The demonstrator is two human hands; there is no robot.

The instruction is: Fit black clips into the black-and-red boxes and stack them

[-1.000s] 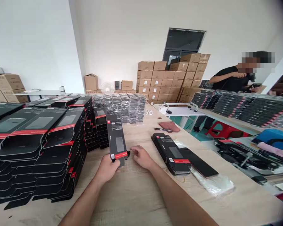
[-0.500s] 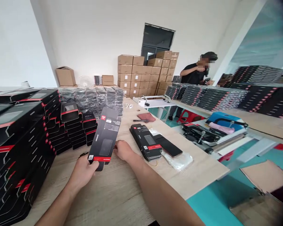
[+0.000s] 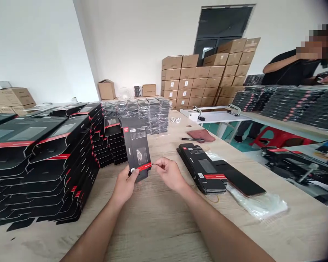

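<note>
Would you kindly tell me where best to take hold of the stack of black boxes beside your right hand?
Probably by its long edges, from above: the stack lies flat and narrow on the wooden table, so fingers can straddle its width.

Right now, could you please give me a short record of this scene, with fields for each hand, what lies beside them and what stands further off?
left hand: grips a black box with a red band, held upright
right hand: pinches something small and dark at that box's lower edge, too small to identify
beside the hands: stacked black boxes to the left, another stack to the right, on a light wood table
further off: cardboard cartons; a person in a black shirt
</note>
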